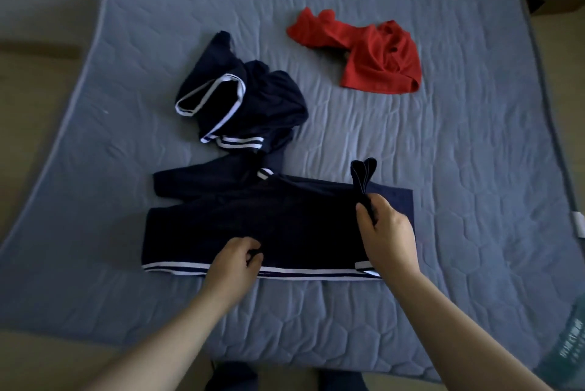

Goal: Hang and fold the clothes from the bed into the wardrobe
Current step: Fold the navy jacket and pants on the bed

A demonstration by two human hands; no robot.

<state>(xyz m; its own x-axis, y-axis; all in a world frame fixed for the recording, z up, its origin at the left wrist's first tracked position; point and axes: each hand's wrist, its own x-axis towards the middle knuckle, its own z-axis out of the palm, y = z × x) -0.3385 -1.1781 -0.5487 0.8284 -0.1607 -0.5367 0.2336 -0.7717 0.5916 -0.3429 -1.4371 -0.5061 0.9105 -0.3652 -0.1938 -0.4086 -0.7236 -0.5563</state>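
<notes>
Navy top is flat on the bed, right at the near edge in front of me, with its white-striped hem facing me and one sleeve out to the left. My left grip is down on the navy top just above that hem, fingers curled in, thumb and fingertips pinching a small fold of the dark cloth. My right grip is over the right part of the top, thumb and fingers pressed together on a dark strap. The strap is doubled into loops that stand up past my knuckles, pale stitching along the edges. Whether the strap is sewn to the top, I can't tell from here.

Just beyond the top, touching its far edge, there's a second navy piece in a crumpled heap, white trim curling round an opening and white stripes along its band. Further back and to the right, well apart from both, a red garment lies bunched up on the quilted cover. Both my forearms are bare, reaching in from the foot of the bed.
</notes>
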